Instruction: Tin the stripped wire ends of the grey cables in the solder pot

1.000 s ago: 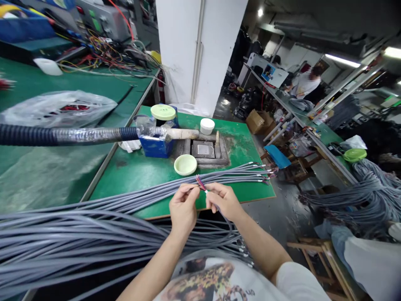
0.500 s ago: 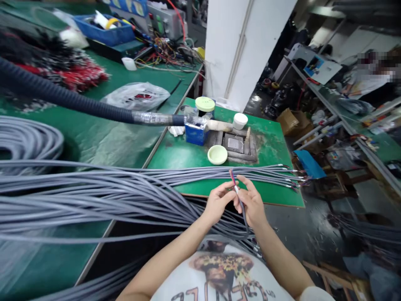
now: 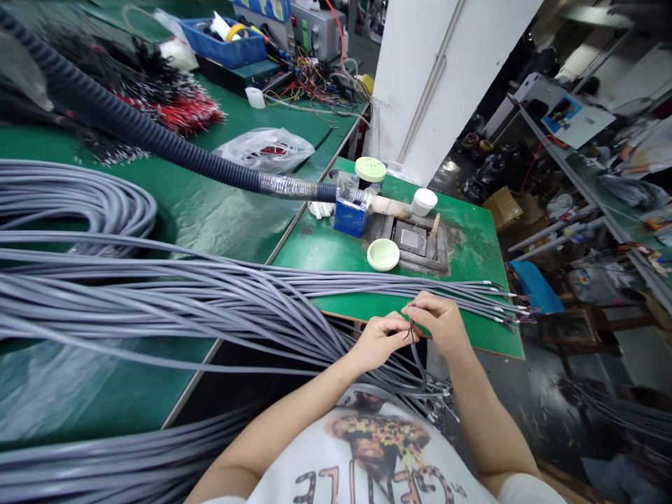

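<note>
**Gray cable (image 3: 418,362) bared at one end, its wires only partly parted**

The cable's end is up between both hands, at the worktop's (image 3: 309,248) near edge. The left hand (image 3: 382,343) pinches the thin wires (image 3: 412,324) near their base, dark strands poking out; the right hand (image 3: 442,323) pinches them higher up, between thumb and fingertips. Here the jacket is off; separating the wires looks under way, not complete. Across the worktop lies a row of gray cables (image 3: 362,283), their bared, white-banded ends (image 3: 517,308) at the right edge (finished or waiting, I cannot tell). More cables (image 3: 336,343) sag at the near side, so plenty probably remains.
</note>
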`<state>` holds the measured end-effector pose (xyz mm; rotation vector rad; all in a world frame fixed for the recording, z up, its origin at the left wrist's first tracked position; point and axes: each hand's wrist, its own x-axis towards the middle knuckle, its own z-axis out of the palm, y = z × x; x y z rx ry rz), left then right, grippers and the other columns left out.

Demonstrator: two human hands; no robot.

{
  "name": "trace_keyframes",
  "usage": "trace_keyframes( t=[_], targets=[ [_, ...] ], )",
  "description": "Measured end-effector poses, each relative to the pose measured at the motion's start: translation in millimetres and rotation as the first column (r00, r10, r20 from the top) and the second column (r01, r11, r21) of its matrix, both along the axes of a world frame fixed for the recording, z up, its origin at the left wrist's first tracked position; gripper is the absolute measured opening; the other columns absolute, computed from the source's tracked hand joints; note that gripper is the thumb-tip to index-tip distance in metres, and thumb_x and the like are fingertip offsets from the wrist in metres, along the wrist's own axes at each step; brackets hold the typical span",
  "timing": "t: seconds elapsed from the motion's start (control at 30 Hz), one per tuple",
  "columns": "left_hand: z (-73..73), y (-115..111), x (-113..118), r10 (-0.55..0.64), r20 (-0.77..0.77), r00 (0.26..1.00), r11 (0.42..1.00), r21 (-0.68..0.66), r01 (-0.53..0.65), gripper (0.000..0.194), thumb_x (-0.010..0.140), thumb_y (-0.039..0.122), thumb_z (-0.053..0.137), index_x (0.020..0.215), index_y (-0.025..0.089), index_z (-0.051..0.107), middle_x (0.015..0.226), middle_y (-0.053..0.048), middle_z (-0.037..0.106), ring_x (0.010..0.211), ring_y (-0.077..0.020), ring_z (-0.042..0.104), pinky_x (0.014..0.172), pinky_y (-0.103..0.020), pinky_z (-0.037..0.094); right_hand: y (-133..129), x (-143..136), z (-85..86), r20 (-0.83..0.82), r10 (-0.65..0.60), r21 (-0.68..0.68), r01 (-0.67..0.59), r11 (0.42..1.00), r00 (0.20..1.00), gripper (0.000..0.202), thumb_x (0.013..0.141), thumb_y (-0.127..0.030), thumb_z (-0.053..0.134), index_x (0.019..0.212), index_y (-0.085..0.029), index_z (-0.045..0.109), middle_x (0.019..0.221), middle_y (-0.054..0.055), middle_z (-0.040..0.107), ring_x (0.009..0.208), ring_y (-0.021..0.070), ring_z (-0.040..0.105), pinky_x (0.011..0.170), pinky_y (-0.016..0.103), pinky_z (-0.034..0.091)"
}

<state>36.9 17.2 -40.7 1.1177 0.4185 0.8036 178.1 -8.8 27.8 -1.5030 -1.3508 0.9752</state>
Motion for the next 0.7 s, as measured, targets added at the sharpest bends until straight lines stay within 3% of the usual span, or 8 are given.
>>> trace_keyframes(
  t=[0.17,0.3,0.37,0.43,0.5,0.57,0.7],
  targets=[
    [5.4,-2,-7,0.045,-0.046,0.998,0.999,0.022,-0.044,0.026,0.078,0.04,0.069,0.075,0.016,0.076,0.072,-0.006,0.064,0.071,-0.0154,0.055,0.071,-0.028,0.043,16,-3,-9.1,-0.239,-0.129,0.065,0.148,0.987,0.963,0.011,0.069,-0.018,0.069,0.059,-0.02,0.07,0.06,-0.001,0.058,0.061,0.0123,0.053,0.059,0.027,0.042],
    [2.2,-6,-11,0.01,-0.019,1.0,0.994,-0.112,-0.012,0.027,0.075,0.041,0.072,0.075,0.014,0.076,0.075,-0.008,0.067,0.071,-0.0158,0.059,0.072,-0.028,0.045,29,15,-2.7,-0.391,-0.281,0.174,0.37,0.912,0.876,0.015,0.071,-0.017,0.064,0.055,-0.019,0.066,0.055,-0.002,0.054,0.055,0.0107,0.047,0.058,0.027,0.041],
    [-0.8,-7,-13,0.021,-0.029,0.999,0.983,-0.179,-0.026,0.026,0.075,0.04,0.072,0.076,0.014,0.076,0.078,-0.008,0.068,0.073,-0.016,0.06,0.073,-0.028,0.045,28,23,2.9,-0.264,-0.237,0.182,0.289,0.94,0.935,0.013,0.073,-0.02,0.065,0.06,-0.019,0.068,0.058,-0.002,0.056,0.057,0.0108,0.048,0.059,0.027,0.041],
    [-2.3,-5,-15,0.043,-0.051,0.998,0.981,-0.186,-0.052,0.025,0.076,0.039,0.071,0.076,0.014,0.076,0.08,-0.008,0.069,0.075,-0.0161,0.06,0.075,-0.028,0.045,25,25,6.1,-0.047,-0.045,0.071,0.048,0.996,0.998,0.009,0.073,-0.024,0.068,0.068,-0.019,0.073,0.064,0.0,0.062,0.062,0.0125,0.052,0.061,0.027,0.041],
    [-1.8,-2,-16,0.044,-0.049,0.998,0.986,-0.16,-0.051,0.025,0.077,0.038,0.07,0.075,0.014,0.075,0.078,-0.007,0.069,0.075,-0.016,0.059,0.076,-0.028,0.045,20,19,5.7,0.082,0.149,-0.063,-0.144,0.988,0.985,0.01,0.074,-0.027,0.07,0.073,-0.018,0.074,0.069,0.001,0.064,0.066,0.0138,0.055,0.063,0.028,0.042],
    [-0.7,0,-16,0.029,-0.032,0.999,0.989,-0.145,-0.034,0.024,0.077,0.037,0.071,0.073,0.014,0.075,0.075,-0.006,0.068,0.074,-0.0156,0.059,0.076,-0.028,0.045,18,9,2.5,0.106,0.187,-0.083,-0.179,0.98,0.977,0.012,0.074,-0.029,0.07,0.07,-0.018,0.073,0.068,0.001,0.062,0.065,0.0135,0.055,0.063,0.028,0.042],
    [-4.9,0,-14,0.054,-0.032,0.998,0.98,-0.191,-0.06,0.024,0.076,0.037,0.072,0.072,0.014,0.075,0.074,-0.006,0.068,0.07,-0.0145,0.058,0.071,-0.027,0.045,17,-5,-6.4,0.04,0.072,0.018,-0.073,0.997,0.997,0.019,0.077,-0.031,0.069,0.062,-0.019,0.07,0.062,0.0,0.059,0.06,0.0131,0.054,0.06,0.028,0.042]
  ],
)
